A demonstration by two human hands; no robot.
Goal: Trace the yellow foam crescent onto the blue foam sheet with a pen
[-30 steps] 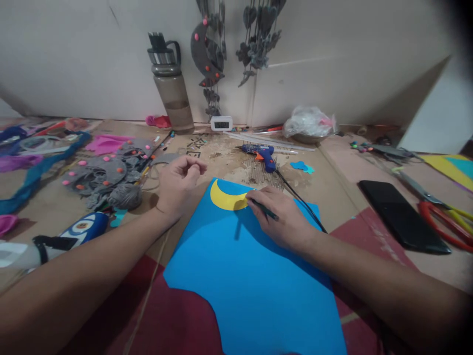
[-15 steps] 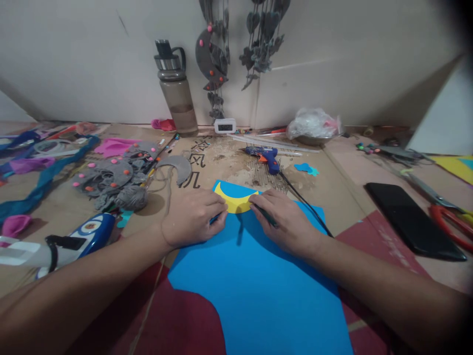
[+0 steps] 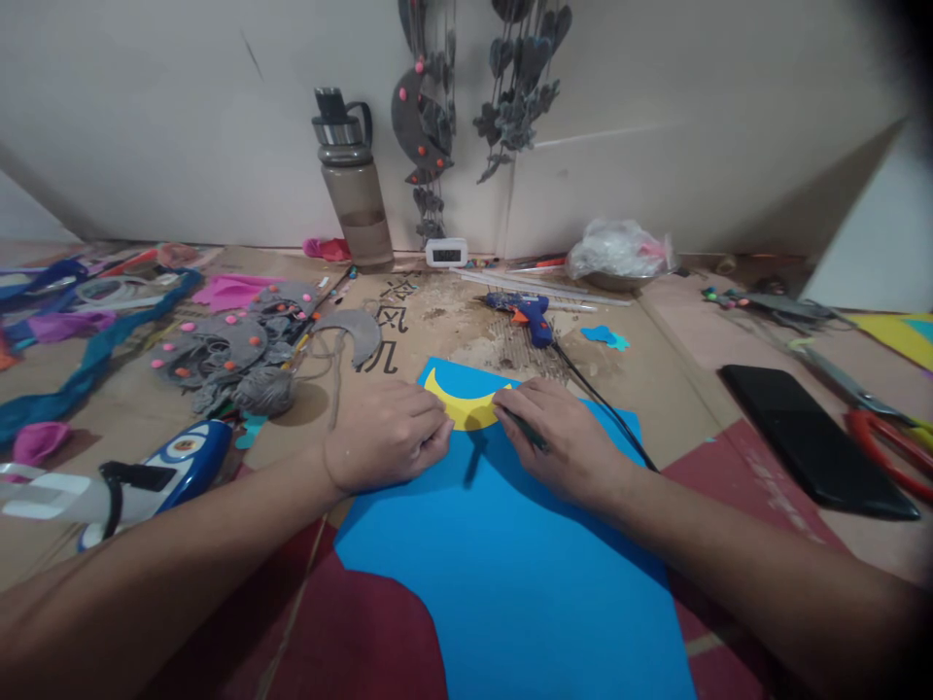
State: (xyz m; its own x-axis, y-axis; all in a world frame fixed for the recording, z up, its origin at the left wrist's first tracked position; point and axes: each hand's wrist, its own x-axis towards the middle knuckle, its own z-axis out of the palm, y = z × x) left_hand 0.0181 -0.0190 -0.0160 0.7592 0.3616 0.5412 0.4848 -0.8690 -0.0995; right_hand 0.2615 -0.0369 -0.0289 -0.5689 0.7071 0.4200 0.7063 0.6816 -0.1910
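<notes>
Teal strip (image 3: 120,350) on the far left, lying across the cardboard, with a shiny pink scrap (image 3: 40,442) just this side of it. Next along there's a blue-and-white gadget (image 3: 193,449), and past it a messy heap of grey felt (image 3: 233,345) with pink and orange dots, then a grey crescent (image 3: 362,335) just beyond the left hand (image 3: 390,435).

That hand's fingers are curled in, knuckles up, tips right at the left end of the yellow crescent (image 3: 470,416). Honestly can't tell if they're pinching it or just pressing on it. The crescent sits between the two hands, near the far edge of the big blue sheet (image 3: 554,583). Its long axis runs pretty much left to right, hand to hand, and the hollow side faces away from the person. Neither hand is clearly nearer, it's basically one per end.

The right hand (image 3: 565,442) is pinching a dark pen (image 3: 530,433) right by the right-hand point. Beyond it there's a blue glue gun (image 3: 539,323), and way over right a black phone (image 3: 809,437) and red-handled scissors (image 3: 854,426).
</notes>
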